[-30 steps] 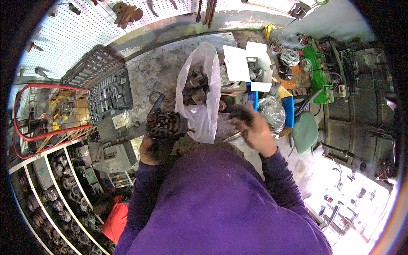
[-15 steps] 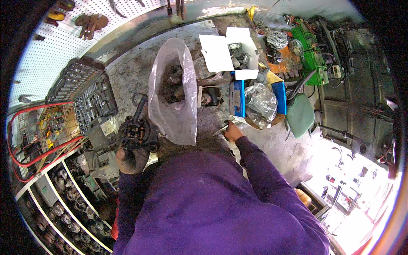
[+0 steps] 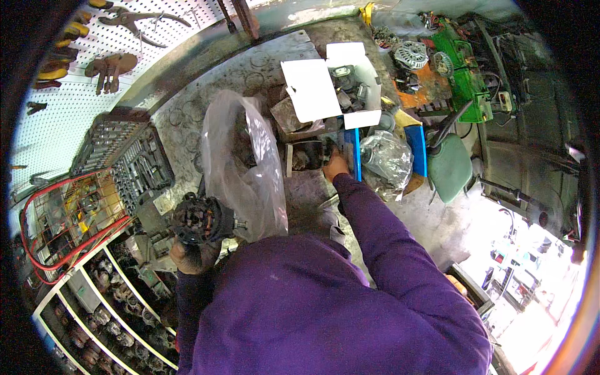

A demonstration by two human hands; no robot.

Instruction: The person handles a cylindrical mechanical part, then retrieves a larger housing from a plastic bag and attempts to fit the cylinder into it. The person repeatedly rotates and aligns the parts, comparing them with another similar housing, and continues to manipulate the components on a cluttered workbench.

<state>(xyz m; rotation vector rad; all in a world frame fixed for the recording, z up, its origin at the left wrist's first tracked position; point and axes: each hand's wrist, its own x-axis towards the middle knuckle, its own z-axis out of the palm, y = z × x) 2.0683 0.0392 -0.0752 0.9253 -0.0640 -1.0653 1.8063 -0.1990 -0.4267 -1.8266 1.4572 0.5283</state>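
Note:
My left hand point(image 3: 195, 256) is closed around the underside of an alternator point(image 3: 199, 219), a dark round part with copper windings showing and a threaded shaft pointing right. Right beside it, a large clear plastic bag point(image 3: 250, 187) stands upright on the workbench point(image 3: 306, 190); its contents are mostly hidden. My right hand point(image 3: 336, 165) is at the right side of a small open cardboard box point(image 3: 289, 160) with a dark metal part inside. Its fingertips are dark and partly hidden between this box and a blue box point(image 3: 357, 153), which holds a plastic-wrapped part point(image 3: 384, 156).
A white open box point(image 3: 309, 90) of parts stands at the back. To the left are a socket set case point(image 3: 140, 162), a red-rimmed wire basket point(image 3: 78, 231) and shelves point(image 3: 97, 294) of parts. A green chair point(image 3: 451, 169) and green crates point(image 3: 472, 94) stand at right.
My right hand has moved forward from the bench's front edge to the small box's side. The alternator has turned, so its shaft now points right. The view has shifted slightly.

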